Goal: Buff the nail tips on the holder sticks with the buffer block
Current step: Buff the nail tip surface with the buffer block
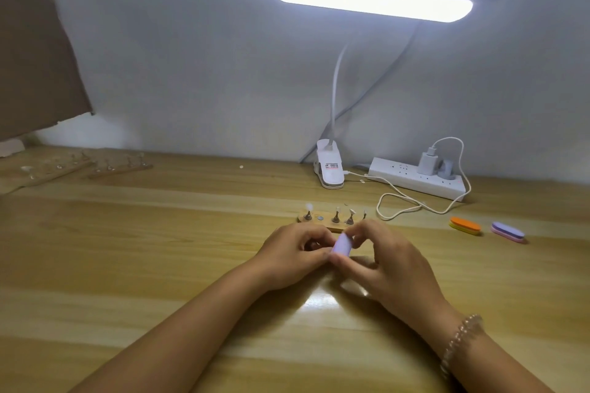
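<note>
A small wooden base (pixel 333 226) lies on the table just beyond my hands, with several metal holder sticks (pixel 336 217) upright on it, each topped by a pale nail tip (pixel 308 206). One slot (pixel 320 218) on the base stands bare. My right hand (pixel 386 262) pinches a lilac buffer block (pixel 341 244) between thumb and fingers. My left hand (pixel 292 254) is curled against the block's left side, fingers closed round something small that is mostly hidden.
An orange-and-yellow buffer (pixel 465 225) and a purple-and-pink one (pixel 508 232) lie at the right. A clip lamp (pixel 330 166), power strip (pixel 418 177) and looping white cable (pixel 402 206) sit at the back. More wooden holder bases (pixel 118 164) are far left.
</note>
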Demonstrator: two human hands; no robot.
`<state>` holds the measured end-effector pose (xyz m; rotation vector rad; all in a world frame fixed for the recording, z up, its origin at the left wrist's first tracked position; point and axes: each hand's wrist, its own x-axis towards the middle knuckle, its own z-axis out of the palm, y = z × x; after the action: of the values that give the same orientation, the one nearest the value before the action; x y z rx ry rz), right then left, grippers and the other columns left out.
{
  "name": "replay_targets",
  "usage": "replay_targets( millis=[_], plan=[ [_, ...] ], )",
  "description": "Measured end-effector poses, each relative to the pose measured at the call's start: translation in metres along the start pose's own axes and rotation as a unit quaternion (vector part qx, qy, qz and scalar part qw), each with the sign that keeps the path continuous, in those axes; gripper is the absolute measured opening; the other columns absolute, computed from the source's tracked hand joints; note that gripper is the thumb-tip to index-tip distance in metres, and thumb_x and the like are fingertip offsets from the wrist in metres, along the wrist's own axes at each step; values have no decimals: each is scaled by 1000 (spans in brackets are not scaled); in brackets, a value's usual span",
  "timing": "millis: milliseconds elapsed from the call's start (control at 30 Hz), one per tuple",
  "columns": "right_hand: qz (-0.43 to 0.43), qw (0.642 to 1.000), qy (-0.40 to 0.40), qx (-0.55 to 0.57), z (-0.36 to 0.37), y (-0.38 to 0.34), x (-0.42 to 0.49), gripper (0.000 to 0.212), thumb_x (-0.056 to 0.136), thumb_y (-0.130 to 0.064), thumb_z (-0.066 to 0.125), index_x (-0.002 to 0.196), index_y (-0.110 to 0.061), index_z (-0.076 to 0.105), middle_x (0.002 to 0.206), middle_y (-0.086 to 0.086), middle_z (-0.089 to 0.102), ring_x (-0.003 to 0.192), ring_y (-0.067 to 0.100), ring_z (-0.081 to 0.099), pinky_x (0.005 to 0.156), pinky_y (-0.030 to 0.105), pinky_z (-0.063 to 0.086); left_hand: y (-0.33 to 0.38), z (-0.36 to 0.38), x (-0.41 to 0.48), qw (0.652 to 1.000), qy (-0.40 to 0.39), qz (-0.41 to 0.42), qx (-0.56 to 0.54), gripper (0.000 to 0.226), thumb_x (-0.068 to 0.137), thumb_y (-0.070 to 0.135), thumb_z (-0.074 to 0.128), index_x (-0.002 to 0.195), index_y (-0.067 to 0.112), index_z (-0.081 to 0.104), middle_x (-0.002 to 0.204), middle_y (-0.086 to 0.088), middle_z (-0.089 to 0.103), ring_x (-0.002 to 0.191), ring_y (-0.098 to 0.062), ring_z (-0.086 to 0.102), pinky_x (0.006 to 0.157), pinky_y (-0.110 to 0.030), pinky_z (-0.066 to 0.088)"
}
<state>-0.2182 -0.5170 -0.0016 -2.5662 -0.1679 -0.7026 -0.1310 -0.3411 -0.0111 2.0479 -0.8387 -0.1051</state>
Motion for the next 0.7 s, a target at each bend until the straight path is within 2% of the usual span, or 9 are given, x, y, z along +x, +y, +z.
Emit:
replay_targets(
  millis=[100,267,333,400,467,567,700],
  plan=[
    [20,999,20,-22,2,5,2,32,80,-63,59,93,-34,57,92,-18,57,85,3,52,66,29,45,0,0,0,1000,-2,1,-4,9,94,25,68,98,25,76,92,10,71,86,-10,63,88,-43,52],
    [65,992,95,60,-1,10,3,21,81,-50,66,91,-33,59,92,-17,60,75,-5,49,63,20,34,2,0,-1,1000,12,-2,-19,10,96,26,65,98,24,74,98,4,74,99,-20,67,92,-48,50],
    [41,994,86,58,-1,7,2,24,81,-45,69,96,-30,59,94,-16,59,76,-8,49,62,14,33,1,1,-1,1000,15,0,-15,10,96,25,64,98,24,73,97,4,73,98,-21,66,92,-49,50],
    [-24,999,43,13,3,-1,-3,30,81,-50,66,101,-29,59,96,-19,57,75,-10,46,61,10,32,0,0,-2,1000,11,4,-7,12,95,21,60,96,24,72,97,4,72,98,-21,65,91,-48,50],
    [-56,998,8,-34,5,-6,-4,34,80,-55,62,104,-31,58,99,-20,55,75,-6,43,59,14,37,0,0,-1,1000,8,3,0,16,94,16,58,94,26,70,96,4,71,98,-22,65,90,-49,49],
    [-6,999,36,-36,0,-2,1,34,80,-55,64,99,-27,58,96,-16,57,82,6,54,63,30,47,0,1,0,1000,8,-1,10,15,96,16,60,101,22,73,98,4,72,99,-21,65,91,-47,50],
    [-47,997,27,-56,2,-3,-2,35,77,-54,67,94,-26,56,91,-16,53,73,6,48,55,29,44,1,1,0,1000,7,-1,7,15,96,16,60,97,26,72,95,6,72,96,-20,65,89,-46,51]
  ],
)
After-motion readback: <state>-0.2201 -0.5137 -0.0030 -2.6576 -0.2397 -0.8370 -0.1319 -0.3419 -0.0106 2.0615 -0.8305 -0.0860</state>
